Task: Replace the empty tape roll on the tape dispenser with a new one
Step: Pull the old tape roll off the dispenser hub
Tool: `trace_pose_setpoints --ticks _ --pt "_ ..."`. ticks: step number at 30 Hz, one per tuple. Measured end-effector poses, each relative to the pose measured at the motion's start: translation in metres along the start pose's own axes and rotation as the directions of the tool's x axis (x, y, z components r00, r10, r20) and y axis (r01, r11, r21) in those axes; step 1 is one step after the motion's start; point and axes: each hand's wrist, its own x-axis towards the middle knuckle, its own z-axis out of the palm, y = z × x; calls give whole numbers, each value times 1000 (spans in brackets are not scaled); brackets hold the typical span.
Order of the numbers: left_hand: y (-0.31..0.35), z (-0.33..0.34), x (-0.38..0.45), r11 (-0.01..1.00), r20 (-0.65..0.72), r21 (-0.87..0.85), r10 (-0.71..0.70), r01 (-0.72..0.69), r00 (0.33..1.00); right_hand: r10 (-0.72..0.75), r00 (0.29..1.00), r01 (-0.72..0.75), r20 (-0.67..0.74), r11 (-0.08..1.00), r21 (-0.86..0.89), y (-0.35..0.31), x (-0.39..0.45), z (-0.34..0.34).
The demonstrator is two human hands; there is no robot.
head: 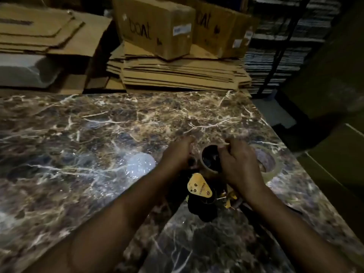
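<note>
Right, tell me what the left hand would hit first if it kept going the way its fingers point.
Probably only bare marble tabletop; the left hand points away toward the far edge.

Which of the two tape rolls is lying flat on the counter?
The clear tape roll, right of the right hand, lies flat. The brown empty core sits on the tape dispenser between both hands.

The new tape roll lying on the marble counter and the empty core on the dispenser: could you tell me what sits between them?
In the head view, the right hand lies between them, fingers pinching the empty core on the dispenser; the new tape roll lies just beyond it.
</note>
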Motion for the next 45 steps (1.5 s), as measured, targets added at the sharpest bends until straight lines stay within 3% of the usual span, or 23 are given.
trace_pose_setpoints --ticks 4,10,15,19,22,27,31,38,45 --pt "-2 -4 11 999 214 6 44 -46 976 41 998 -42 39 999 2 12 5 6" --pt "-19 1 8 982 297 105 118 -155 947 90 994 -86 63 995 -57 2 -5 0" --pt "-30 -8 -12 962 220 164 182 -221 958 112 994 -112 -8 993 44 -11 -27 0" --pt "-36 -25 -35 966 173 95 222 -241 960 112 990 -93 -83 975 202 -23 -41 4" --pt "-43 -41 -53 969 72 -45 245 -242 967 77 997 -66 -30 961 270 -33 -42 11" --pt "-43 -72 -74 906 -98 -191 365 -377 926 -43 995 11 88 940 342 -56 -35 21" --pt "-39 -93 -77 858 -198 -187 444 -478 874 -113 988 59 104 906 418 -70 -28 37" --pt "-30 -123 -67 790 -253 -157 548 -593 797 -209 971 122 118 854 506 -93 -8 50" --pt "-32 -138 -56 729 -192 -114 650 -675 735 -338 941 271 25 794 544 -87 10 72"
